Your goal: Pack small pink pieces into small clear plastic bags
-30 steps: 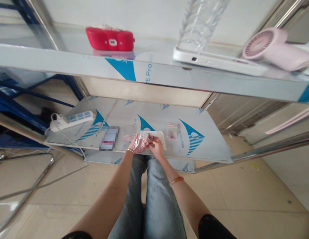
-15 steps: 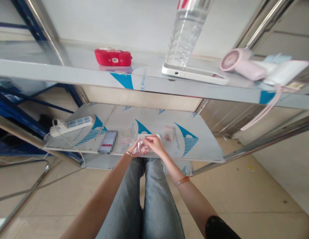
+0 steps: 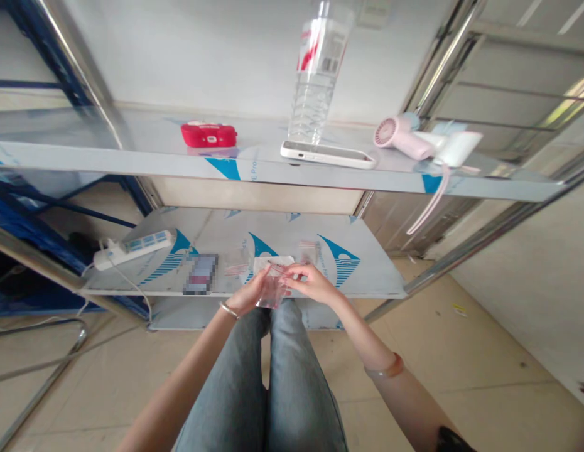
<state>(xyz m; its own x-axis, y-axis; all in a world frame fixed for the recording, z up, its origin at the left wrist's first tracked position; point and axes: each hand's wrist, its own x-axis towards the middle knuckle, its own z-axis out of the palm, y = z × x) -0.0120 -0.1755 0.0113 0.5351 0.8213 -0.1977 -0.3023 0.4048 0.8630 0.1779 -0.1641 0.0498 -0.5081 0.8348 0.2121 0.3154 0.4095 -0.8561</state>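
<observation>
Over the front edge of the lower shelf, my left hand (image 3: pixel 252 290) is closed on a small clear plastic bag (image 3: pixel 273 291) that hangs down above my knees. My right hand (image 3: pixel 311 282) is at the bag's upper right side, its fingers bent together near the opening; whatever they pinch is too small to make out. Behind both hands a white tray-like piece (image 3: pixel 286 259) lies on the shelf. Flat clear bags with reddish strips lie on either side, one at the left (image 3: pixel 236 262) and one at the right (image 3: pixel 309 251).
A blurred-out phone (image 3: pixel 201 274) and a white power strip (image 3: pixel 134 248) are on the lower shelf (image 3: pixel 377 276). The upper shelf holds a red case (image 3: pixel 208 135), a water bottle (image 3: pixel 315 81), a white phone (image 3: pixel 327 155) and a pink fan (image 3: pixel 405 137) with a hanging strap.
My right hand has shifted right and its fingers have changed pose. The bag now hangs lower and more spread out between my hands. The whole view has tilted up slightly.
</observation>
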